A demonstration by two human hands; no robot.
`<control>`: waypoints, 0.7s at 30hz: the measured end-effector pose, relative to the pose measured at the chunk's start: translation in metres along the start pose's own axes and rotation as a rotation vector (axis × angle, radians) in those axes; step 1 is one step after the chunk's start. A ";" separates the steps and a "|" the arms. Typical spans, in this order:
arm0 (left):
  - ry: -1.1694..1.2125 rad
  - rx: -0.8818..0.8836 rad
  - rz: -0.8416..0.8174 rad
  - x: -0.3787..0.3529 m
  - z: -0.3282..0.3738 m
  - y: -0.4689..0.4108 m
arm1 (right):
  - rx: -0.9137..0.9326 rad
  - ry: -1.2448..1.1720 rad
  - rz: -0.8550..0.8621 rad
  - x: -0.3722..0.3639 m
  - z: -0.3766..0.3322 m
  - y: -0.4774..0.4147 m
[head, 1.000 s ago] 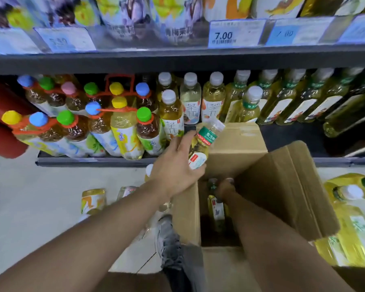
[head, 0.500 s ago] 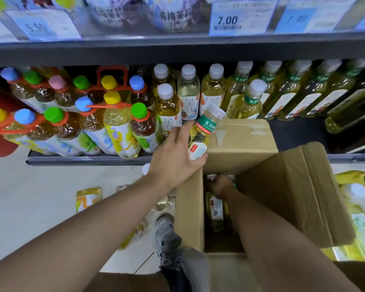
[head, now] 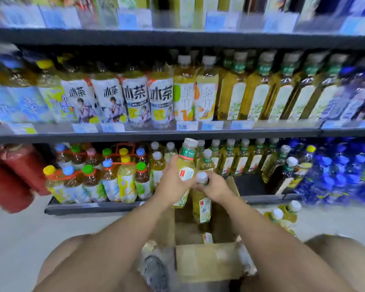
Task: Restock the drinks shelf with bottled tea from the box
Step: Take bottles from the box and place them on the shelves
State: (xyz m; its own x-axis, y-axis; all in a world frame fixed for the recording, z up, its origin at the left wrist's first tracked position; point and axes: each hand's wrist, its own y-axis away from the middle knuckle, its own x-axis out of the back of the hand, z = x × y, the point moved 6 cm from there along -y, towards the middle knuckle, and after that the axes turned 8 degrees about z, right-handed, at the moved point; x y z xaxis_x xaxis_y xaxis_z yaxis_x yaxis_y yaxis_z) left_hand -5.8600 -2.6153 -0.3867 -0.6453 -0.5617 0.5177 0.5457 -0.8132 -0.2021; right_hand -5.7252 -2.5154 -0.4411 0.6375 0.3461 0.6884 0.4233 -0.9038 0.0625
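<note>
My left hand [head: 173,182] grips a yellow tea bottle [head: 187,163] with a white cap and green neck band, held upright in front of the bottom shelf [head: 89,207]. My right hand [head: 214,187] holds a second tea bottle [head: 201,205] by its neck, just under the white cap, lifted above the open cardboard box [head: 207,262]. One more bottle [head: 207,237] shows inside the box. The two hands touch each other above the box.
The bottom shelf holds rows of like tea bottles [head: 236,159], with colour-capped packs [head: 105,178] to the left and blue bottles [head: 346,173] to the right. Loose bottles [head: 282,216] lie on the floor at the right. Red packs [head: 15,175] lie at far left. My knees frame the box.
The view tilted upward, showing a higher shelf. My right hand came up out of the box holding a bottle. My left hand raised its bottle upright toward the shelf.
</note>
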 end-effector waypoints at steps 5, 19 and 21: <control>0.081 -0.058 0.006 0.043 0.080 -0.001 | 0.194 -0.005 0.114 0.112 -0.091 0.028; -0.005 -0.433 0.193 0.180 0.327 -0.086 | 0.617 -0.084 0.481 0.356 -0.333 0.053; 0.014 -0.465 0.245 0.190 0.347 -0.104 | 0.645 -0.086 0.543 0.377 -0.352 0.045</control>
State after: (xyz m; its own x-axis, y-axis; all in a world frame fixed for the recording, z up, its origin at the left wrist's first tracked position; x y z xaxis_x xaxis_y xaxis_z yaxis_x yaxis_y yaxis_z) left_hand -5.8540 -2.5848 0.0210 -0.5376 -0.7433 0.3983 0.3888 -0.6376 -0.6651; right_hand -5.6923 -2.5143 0.0758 0.8939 -0.0527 0.4451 0.3127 -0.6383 -0.7035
